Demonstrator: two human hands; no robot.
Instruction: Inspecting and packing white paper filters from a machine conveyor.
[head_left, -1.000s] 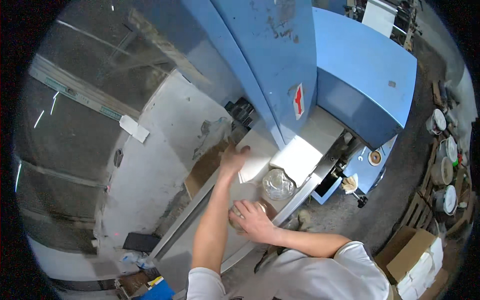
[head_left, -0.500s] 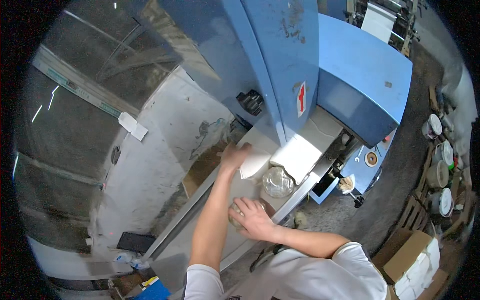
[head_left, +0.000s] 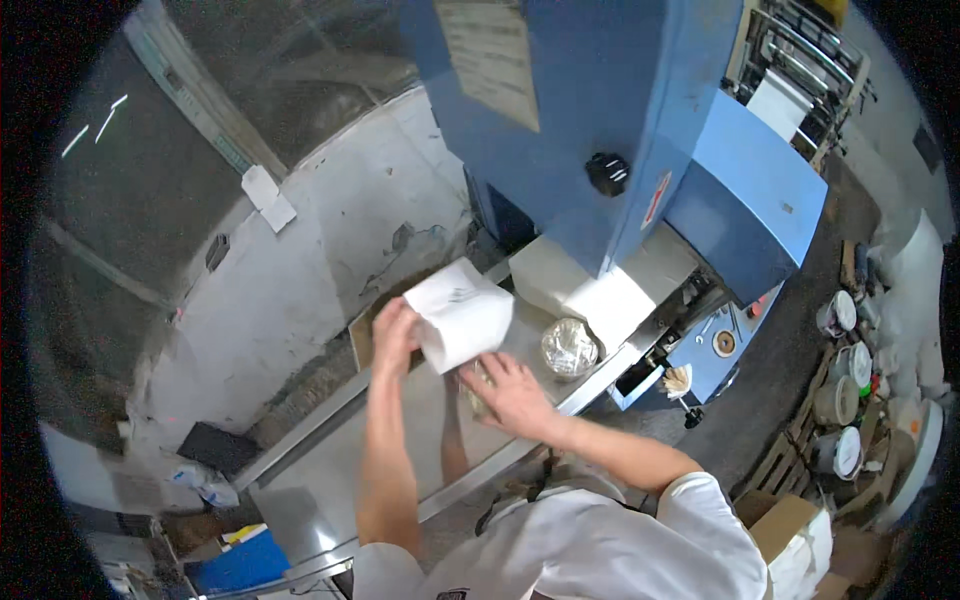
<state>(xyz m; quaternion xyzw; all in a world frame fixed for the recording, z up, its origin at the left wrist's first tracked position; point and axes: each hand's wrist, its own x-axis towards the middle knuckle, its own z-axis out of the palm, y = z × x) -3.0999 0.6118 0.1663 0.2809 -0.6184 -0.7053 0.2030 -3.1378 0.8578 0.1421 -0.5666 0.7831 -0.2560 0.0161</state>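
Left hand [head_left: 395, 333] now lifting white paper stack [head_left: 460, 315], fingers gripping its edge, right hand [head_left: 508, 392] spread open beneath.

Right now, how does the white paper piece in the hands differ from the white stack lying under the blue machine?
The paper piece is lifted off the metal table and tilted; the white stack lies flat at the foot of the blue machine. The left hand grips the paper piece at its edge, with the right hand just below it; no hand touches the stack. The paper piece bears small dark marks; the stack looks plain. Both are white and roughly rectangular.
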